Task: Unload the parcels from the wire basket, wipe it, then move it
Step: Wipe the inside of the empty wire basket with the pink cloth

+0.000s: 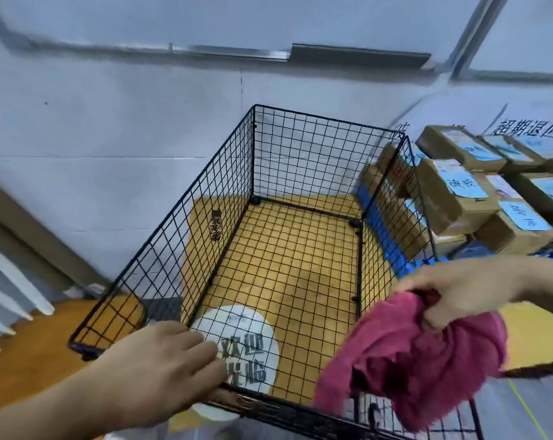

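Now, wire basket (329, 119): emptied, its long axis run away from both hands.
Left hand (161, 366): near rim is held, fingers over, thumb under.
Right hand (459, 293): pink cloth (411, 354) is gripped at the near right corner.
Parcels (453, 188): stacked beyond the right wall.

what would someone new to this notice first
The empty black wire basket in the middle, standing on a yellow mat. Next, the bright pink cloth gripped by the right hand over the basket's near right corner, while the left hand holds the near rim. Cardboard boxes with blue labels are stacked to its right.
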